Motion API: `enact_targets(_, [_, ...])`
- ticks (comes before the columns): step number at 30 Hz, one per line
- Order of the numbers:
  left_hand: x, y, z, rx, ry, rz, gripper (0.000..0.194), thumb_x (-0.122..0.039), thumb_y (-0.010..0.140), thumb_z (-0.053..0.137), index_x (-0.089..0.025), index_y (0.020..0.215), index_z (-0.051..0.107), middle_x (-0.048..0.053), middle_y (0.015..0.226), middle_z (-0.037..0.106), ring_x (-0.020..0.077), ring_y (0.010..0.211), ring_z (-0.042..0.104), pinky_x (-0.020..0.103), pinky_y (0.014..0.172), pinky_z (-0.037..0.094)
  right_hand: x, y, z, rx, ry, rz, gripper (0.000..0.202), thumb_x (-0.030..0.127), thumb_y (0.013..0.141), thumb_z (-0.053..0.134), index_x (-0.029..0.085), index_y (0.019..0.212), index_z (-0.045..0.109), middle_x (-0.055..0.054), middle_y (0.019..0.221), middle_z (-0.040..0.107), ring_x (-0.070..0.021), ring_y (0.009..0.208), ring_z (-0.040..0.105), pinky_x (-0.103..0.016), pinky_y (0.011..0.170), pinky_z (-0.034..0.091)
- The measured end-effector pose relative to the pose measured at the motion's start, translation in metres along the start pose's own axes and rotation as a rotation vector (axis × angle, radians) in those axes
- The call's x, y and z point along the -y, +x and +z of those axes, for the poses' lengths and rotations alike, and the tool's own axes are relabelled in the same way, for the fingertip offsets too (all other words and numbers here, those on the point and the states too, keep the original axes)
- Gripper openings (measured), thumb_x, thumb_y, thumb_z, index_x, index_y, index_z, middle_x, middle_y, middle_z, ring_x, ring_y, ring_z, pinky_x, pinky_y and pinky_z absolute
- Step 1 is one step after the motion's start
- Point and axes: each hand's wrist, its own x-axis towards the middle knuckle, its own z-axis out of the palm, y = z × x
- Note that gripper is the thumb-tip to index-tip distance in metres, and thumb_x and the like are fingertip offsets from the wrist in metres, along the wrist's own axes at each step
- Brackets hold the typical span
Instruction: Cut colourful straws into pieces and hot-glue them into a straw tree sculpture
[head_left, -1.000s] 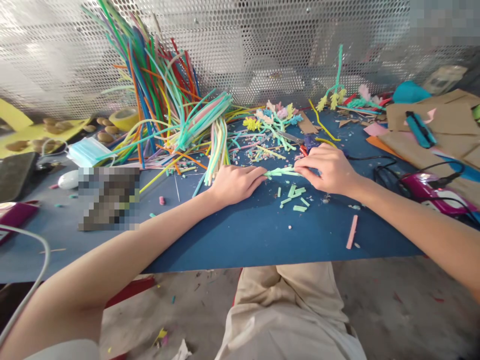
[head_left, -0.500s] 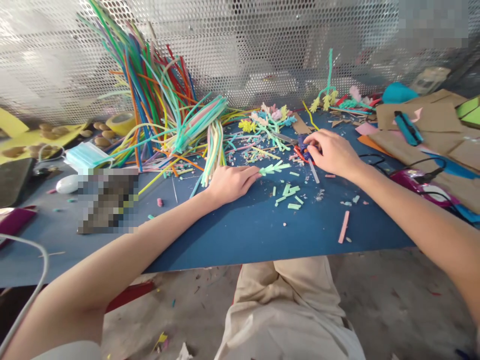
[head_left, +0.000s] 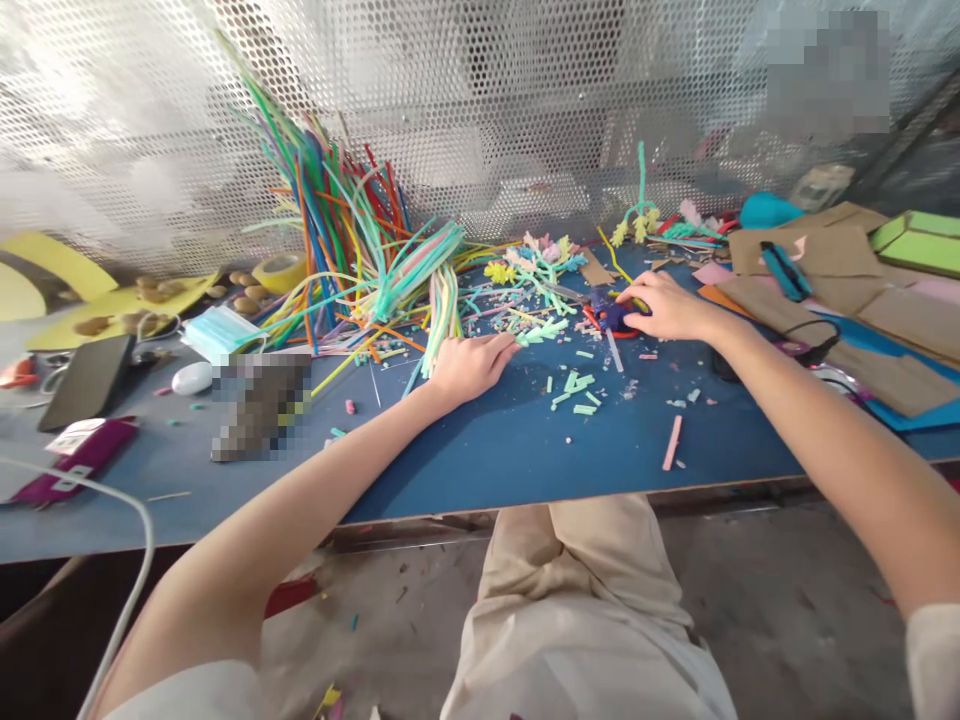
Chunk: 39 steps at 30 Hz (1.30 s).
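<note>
My left hand rests on the blue table, its thumb and fingers pinching the near end of a pale green leafy sprig of pipe cleaner. My right hand has its fingers curled over a dark blue glue gun, which lies on the table with a translucent glue stick poking out toward me. Red-orange scissor handles show beside the gun, partly covered. Short cut green pieces lie in front, between the hands.
Behind my left hand stands a large bundle of coloured pipe cleaners. Finished pastel sprigs lie at the back. Brown cardboard and a blue cutter are on the right. A face mask and a phone lie left.
The view has swung left, showing more of the table's left side. My right fingers have closed further over the glue gun. My left hand keeps its pinch on the sprig.
</note>
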Motion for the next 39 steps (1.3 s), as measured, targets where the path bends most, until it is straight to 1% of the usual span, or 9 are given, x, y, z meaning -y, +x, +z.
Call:
enact_targets(7, [-0.001,0.0,-0.002,0.008,-0.008,-0.029,0.05,-0.05,0.112,0.029,-0.026,0.112,0.073,0.009,0.101,0.082,0.0247,0.084,0.076,0.031,0.066,0.042,0.006,-0.006,-0.017,-0.037,-0.079,0.008,0.036,0.027,0.087,0.066,0.012,0.12,0.065,-0.022,0.124,0.07,-0.0329,0.108,0.063,-0.043,0.09,0.047])
enact_targets(11, [-0.002,0.0,-0.004,-0.015,-0.001,-0.08,0.051,-0.051,0.112,0.028,-0.025,0.111,0.073,0.01,0.096,0.081,0.0256,0.083,0.076,0.032,0.066,0.041,-0.004,-0.019,-0.034,-0.292,-0.239,0.121,0.043,0.012,0.088,0.058,0.005,0.13,0.065,-0.029,0.145,0.059,-0.0421,0.131,0.05,-0.053,0.101,0.037])
enact_targets(14, [-0.003,0.0,-0.004,-0.038,-0.001,-0.113,0.052,-0.051,0.112,0.027,-0.026,0.111,0.072,0.01,0.094,0.081,0.0258,0.083,0.076,0.032,0.064,0.037,-0.015,-0.024,-0.033,-0.366,-0.291,0.205,0.055,0.006,0.087,0.054,-0.003,0.142,0.058,-0.036,0.158,0.042,-0.0477,0.141,0.039,-0.059,0.108,0.032])
enact_targets(18, [-0.004,0.0,-0.004,-0.044,0.014,-0.126,0.053,-0.051,0.112,0.026,-0.026,0.112,0.073,0.011,0.091,0.08,0.0271,0.08,0.075,0.033,0.064,0.037,-0.009,-0.013,-0.015,-0.279,-0.136,0.084,0.05,0.017,0.092,0.057,0.004,0.14,0.064,-0.027,0.145,0.059,-0.0396,0.136,0.051,-0.051,0.115,0.039])
enact_targets(21, [-0.005,0.0,-0.004,-0.027,0.029,-0.14,0.054,-0.051,0.112,0.026,-0.024,0.113,0.073,0.013,0.09,0.08,0.0275,0.08,0.075,0.034,0.066,0.04,0.009,-0.001,0.002,-0.022,0.019,0.054,0.05,0.038,0.096,0.059,0.01,0.137,0.066,-0.021,0.126,0.071,-0.034,0.115,0.067,-0.047,0.104,0.052])
enact_targets(24, [-0.008,0.001,-0.005,0.011,0.037,-0.159,0.052,-0.051,0.112,0.027,-0.024,0.112,0.072,0.013,0.089,0.08,0.0272,0.079,0.076,0.033,0.068,0.042,0.021,0.007,0.011,0.045,-0.038,0.079,0.048,0.033,0.091,0.061,0.013,0.134,0.068,-0.019,0.123,0.073,-0.0341,0.112,0.069,-0.045,0.096,0.055])
enact_targets(30, [-0.008,0.004,-0.002,0.033,0.04,-0.152,0.051,-0.05,0.112,0.027,-0.025,0.118,0.071,0.012,0.093,0.081,0.0287,0.081,0.077,0.032,0.068,0.043,0.03,0.008,0.001,0.071,-0.133,0.166,0.032,0.035,0.082,0.067,0.021,0.109,0.077,-0.009,0.089,0.079,-0.0289,0.079,0.073,-0.036,0.067,0.051])
enact_targets(35, [-0.004,0.004,0.0,-0.006,0.051,-0.193,0.05,-0.053,0.111,0.03,-0.027,0.123,0.071,0.011,0.087,0.08,0.0282,0.078,0.076,0.033,0.068,0.041,0.038,0.001,-0.003,0.004,-0.115,0.253,0.025,0.043,0.085,0.065,0.021,0.088,0.074,-0.011,0.079,0.077,-0.0334,0.078,0.074,-0.04,0.069,0.051])
enact_targets(39, [-0.002,0.002,-0.008,-0.029,0.031,-0.228,0.05,-0.055,0.11,0.032,-0.028,0.12,0.072,0.011,0.086,0.079,0.0276,0.076,0.073,0.034,0.067,0.039,0.036,-0.002,-0.002,-0.134,0.096,0.237,0.016,0.036,0.086,0.065,0.021,0.084,0.07,-0.011,0.078,0.076,-0.0332,0.078,0.074,-0.042,0.073,0.053])
